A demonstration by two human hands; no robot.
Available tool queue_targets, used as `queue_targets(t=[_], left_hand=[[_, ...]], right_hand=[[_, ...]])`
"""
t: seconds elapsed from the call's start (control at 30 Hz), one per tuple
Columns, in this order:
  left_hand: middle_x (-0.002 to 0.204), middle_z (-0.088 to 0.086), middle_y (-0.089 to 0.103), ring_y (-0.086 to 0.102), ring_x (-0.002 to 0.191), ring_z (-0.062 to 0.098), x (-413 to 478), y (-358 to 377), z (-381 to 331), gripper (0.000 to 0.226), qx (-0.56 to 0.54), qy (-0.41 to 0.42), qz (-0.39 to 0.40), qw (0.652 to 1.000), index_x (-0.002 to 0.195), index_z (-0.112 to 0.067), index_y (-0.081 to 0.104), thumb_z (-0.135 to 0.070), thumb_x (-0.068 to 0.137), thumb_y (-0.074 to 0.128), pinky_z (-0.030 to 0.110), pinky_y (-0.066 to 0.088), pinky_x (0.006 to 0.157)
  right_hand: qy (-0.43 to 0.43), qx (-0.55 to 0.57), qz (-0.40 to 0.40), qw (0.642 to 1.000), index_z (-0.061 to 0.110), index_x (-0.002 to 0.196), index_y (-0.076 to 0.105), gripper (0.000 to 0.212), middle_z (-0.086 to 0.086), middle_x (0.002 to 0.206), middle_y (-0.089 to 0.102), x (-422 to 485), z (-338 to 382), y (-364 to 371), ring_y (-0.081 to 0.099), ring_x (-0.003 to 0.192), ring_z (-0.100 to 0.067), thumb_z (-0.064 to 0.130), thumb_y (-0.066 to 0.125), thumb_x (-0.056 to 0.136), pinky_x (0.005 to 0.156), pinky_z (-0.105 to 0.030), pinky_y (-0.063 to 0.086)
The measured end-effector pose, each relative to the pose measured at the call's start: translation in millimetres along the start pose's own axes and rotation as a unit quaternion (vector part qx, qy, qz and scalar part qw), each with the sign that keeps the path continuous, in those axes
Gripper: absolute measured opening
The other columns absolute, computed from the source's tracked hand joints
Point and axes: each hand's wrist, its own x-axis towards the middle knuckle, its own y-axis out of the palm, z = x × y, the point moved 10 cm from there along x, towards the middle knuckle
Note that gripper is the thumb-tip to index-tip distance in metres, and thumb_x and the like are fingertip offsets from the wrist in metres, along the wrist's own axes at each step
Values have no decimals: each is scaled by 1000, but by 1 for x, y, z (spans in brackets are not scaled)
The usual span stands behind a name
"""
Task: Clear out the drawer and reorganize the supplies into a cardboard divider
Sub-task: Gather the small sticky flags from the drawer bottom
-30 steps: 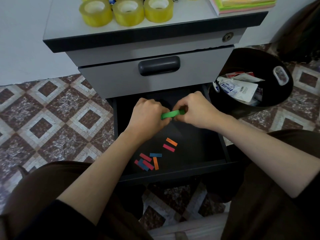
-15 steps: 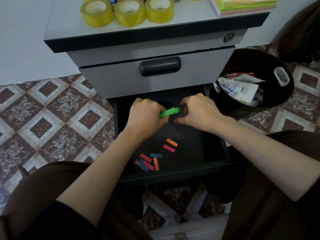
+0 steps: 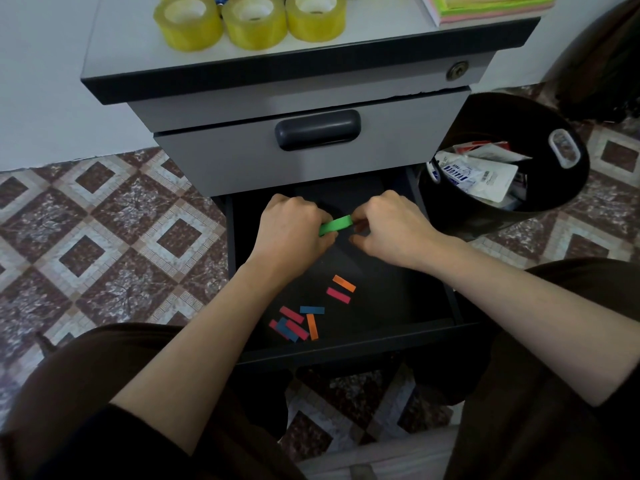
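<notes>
The clearing step seems in hand: at the open drawer's (image 3: 434,299) 12 o'clock end the left hand (image 3: 291,232) clamps its fingers on a green strip (image 3: 335,225), the right hand's (image 3: 393,228) curled fingers apparently pinching its other end, and the coloured strips (image 3: 298,323) near 7 o'clock likely want gathering next.

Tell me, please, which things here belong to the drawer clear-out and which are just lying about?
In use: open drawer; green strip, held by left hand and right hand; loose coloured strips.
Lying about: tape rolls, paper stack, black bin.
</notes>
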Motion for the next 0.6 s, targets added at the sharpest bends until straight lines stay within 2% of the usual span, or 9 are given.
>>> queue_targets(t=[0.17,0.33,0.47,0.6], left_hand=[[105,-2,64,55,101,16,0,3,-1,34,11,2,15,1000,121,-25,61,-40,95,45,30,31,96],[107,-3,65,54,104,15,0,3,-7,32,3,22,20,1000,122,-27,59,-39,96,45,31,31,98],[107,-2,65,53,106,17,-2,3,-14,30,-27,48,23,998,118,-25,62,-35,94,47,32,30,99],[109,-2,64,52,108,18,-1,2,-9,31,-29,36,13,999,121,-26,61,-36,93,51,32,31,96]], right_hand=[[-2,8,-2,1000,12,114,65,28,-7,100,65,0,0,-1,58,82,-19,23,61,88,66,-27,45],[-11,-14,-24,1000,18,117,64,34,-4,108,65,2,-1,-7,60,101,-23,29,65,85,74,-32,48],[-40,-18,-12,999,20,107,69,23,-3,101,66,-1,7,-5,61,91,-20,30,61,88,65,-28,42],[-30,-26,-20,999,21,109,70,25,-3,102,66,1,4,-9,60,94,-22,31,60,89,67,-28,40]])
